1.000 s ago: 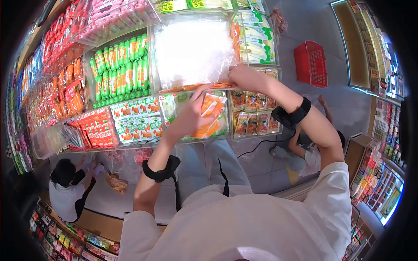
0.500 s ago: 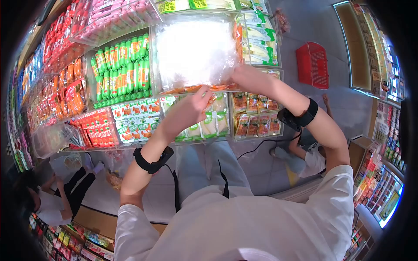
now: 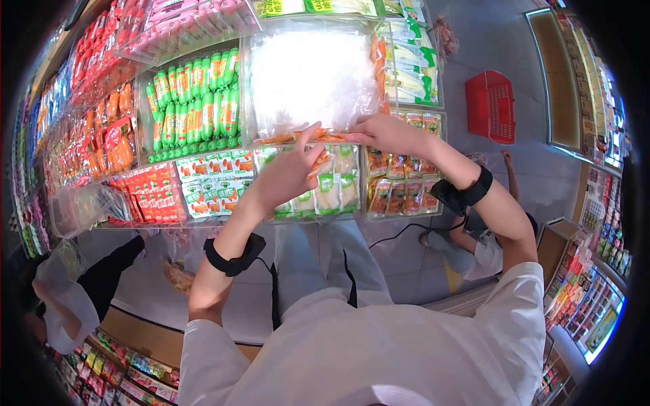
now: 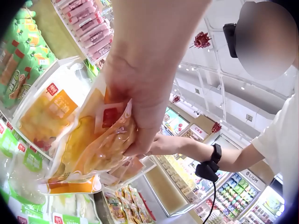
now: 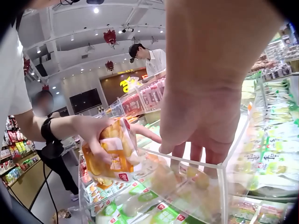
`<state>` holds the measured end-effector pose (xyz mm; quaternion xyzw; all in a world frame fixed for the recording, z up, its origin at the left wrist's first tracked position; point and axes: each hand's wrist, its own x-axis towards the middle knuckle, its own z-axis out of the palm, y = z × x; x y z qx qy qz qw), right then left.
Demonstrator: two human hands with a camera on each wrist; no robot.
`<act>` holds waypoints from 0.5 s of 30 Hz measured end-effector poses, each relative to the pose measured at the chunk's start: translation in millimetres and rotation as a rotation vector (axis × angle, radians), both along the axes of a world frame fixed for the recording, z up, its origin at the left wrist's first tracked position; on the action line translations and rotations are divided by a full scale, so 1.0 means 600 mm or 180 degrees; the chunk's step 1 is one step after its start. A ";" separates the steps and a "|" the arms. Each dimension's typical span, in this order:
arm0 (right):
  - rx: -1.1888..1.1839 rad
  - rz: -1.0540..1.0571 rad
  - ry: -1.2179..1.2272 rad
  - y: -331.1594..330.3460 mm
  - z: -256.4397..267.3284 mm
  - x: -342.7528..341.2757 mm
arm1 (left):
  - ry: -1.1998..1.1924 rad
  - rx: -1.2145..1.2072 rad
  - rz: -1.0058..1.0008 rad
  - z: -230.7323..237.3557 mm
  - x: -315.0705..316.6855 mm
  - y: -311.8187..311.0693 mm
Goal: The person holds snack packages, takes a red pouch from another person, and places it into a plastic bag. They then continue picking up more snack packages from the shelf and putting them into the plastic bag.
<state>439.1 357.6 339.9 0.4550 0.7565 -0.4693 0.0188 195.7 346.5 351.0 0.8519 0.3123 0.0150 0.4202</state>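
Note:
My left hand (image 3: 288, 176) grips an orange-and-clear snack packet (image 4: 88, 144), its thumb and fingers curled round the packet's upper part. In the right wrist view the packet (image 5: 117, 151) hangs beside a clear-walled bin (image 5: 223, 191). The left index finger stretches toward the bin's front. My right hand (image 3: 393, 135) is at the bin's front right corner. Its fingers point down behind the clear wall, among orange packets (image 3: 325, 136) standing along the front. Glare whitens a clear plastic sheet or bag (image 3: 311, 81) over the rest of the bin.
Green-wrapped sausages (image 3: 196, 101) fill the bin to the left. Green-and-white packets (image 3: 328, 193) lie in front, small brown packets (image 3: 403, 196) at the front right. A red basket (image 3: 491, 108) stands on the floor. People are near both lower sides.
The left hand with the packet has moved up and left toward the bin's front edge, hiding most of the packet in the head view. The right hand has shifted slightly down along the front corner.

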 end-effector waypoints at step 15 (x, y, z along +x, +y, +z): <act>-0.0135 -0.1963 0.1110 -0.041 0.063 -0.041 | -0.2542 -0.3530 0.3006 0.034 -0.013 -0.031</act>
